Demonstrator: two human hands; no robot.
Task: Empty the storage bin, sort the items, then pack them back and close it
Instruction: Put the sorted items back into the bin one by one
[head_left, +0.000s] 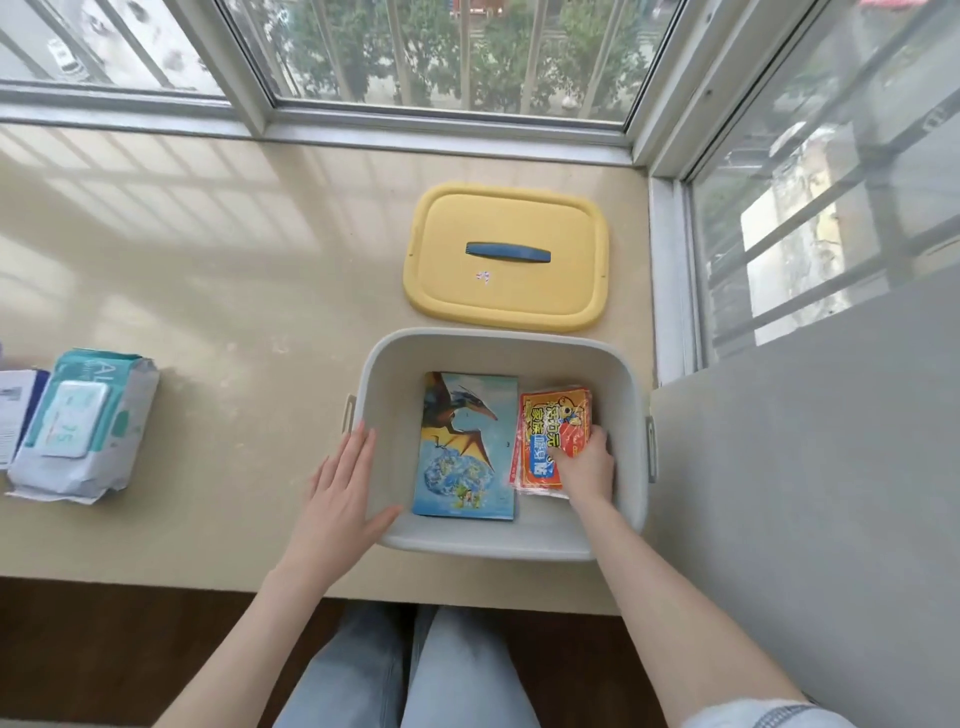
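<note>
The grey bin (488, 545) stands open on the table (234, 291), close to the near edge and towards the right end, beside the wall. Its yellow lid (519, 301), with a blue handle on top, lies flat on the table just behind it, nearer the window.

Inside the bin a dinosaur book (467, 452) lies flat on the bottom at the left, and a stack of red packets (545, 431) lies beside it at the right.

The right forearm reaches down over the bin's near rim. The right hand (587, 467) is inside the bin, fingers curled over the near right corner of the red packets, gripping them.

The left hand (343, 499) is flat and relaxed. Its straight fingers lie along the outside of the bin's left wall, its thumb is spread across the near left corner of the rim, and it grasps nothing.

A pack of wipes (88, 431) lies near the table's left edge, well apart from the bin, with a white and blue box (13, 410) just left of it, cut off by the frame.
</note>
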